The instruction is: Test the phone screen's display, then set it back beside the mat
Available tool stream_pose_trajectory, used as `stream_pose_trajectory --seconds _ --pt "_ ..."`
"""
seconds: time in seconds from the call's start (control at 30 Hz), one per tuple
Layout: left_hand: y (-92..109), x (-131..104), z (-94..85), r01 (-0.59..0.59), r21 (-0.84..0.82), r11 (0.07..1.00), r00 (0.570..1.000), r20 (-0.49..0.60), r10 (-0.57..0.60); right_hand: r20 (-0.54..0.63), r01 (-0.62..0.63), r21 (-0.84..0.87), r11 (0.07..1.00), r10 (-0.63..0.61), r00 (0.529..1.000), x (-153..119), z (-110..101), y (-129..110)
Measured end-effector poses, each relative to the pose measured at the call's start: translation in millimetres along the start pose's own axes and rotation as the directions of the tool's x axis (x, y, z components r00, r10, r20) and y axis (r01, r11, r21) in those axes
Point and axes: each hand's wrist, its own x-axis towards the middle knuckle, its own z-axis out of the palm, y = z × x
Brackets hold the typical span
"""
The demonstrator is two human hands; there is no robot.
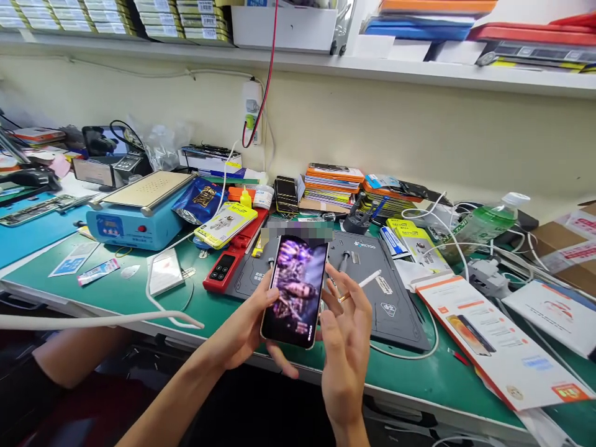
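Observation:
My left hand (249,329) holds a smartphone (297,290) upright above the bench's front edge, its lit screen showing a purple image. The thumb rests on the phone's left side and the fingers wrap behind it. My right hand (347,338) hovers just right of the phone, palm turned toward it, fingers spread, a ring on one finger. It holds nothing. Behind both hands lies a dark grey repair mat (372,285) with a white stylus-like stick (370,279) on it.
A green bench top (116,288) carries a blue heating station (135,214), a red gadget (223,268), yellow packets (226,223), white cables, a green bottle (484,225), and phone boxes (500,341) at right. Stacked boxes fill the shelf (419,68) above.

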Motion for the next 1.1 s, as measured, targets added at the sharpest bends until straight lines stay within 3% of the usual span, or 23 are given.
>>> stream_pose_trajectory --seconds 0.1,0.2,0.4,0.63,0.83,1.1 --pt "-3 -4 -6.6 -0.067 -0.059 0.996 0.998 -0.009 0.066 -0.059 0.086 -0.156 0.984 -0.096 0.994 7 -21 1" --pt "-2 -6 -13.8 -0.159 -0.007 0.987 0.982 -0.101 0.158 -0.245 0.154 -0.231 0.961 -0.211 0.946 18 -51 2" --pt "1 -7 -19.7 -0.253 0.111 0.961 0.922 -0.272 0.275 -0.376 -0.027 -0.162 0.986 -0.036 0.926 35 -101 9" --pt "1 -2 -14.8 -0.247 0.121 0.961 0.866 -0.418 0.275 -0.388 -0.131 -0.077 0.988 0.091 0.917 36 -100 9" --pt "4 -2 -19.6 -0.238 0.09 0.967 0.9 -0.353 0.255 -0.446 -0.189 -0.021 0.982 0.16 0.881 37 -109 17" --pt "2 0 -24.9 -0.269 0.032 0.963 0.92 -0.286 0.267 -0.397 -0.194 -0.003 0.981 0.177 0.901 37 -125 25"
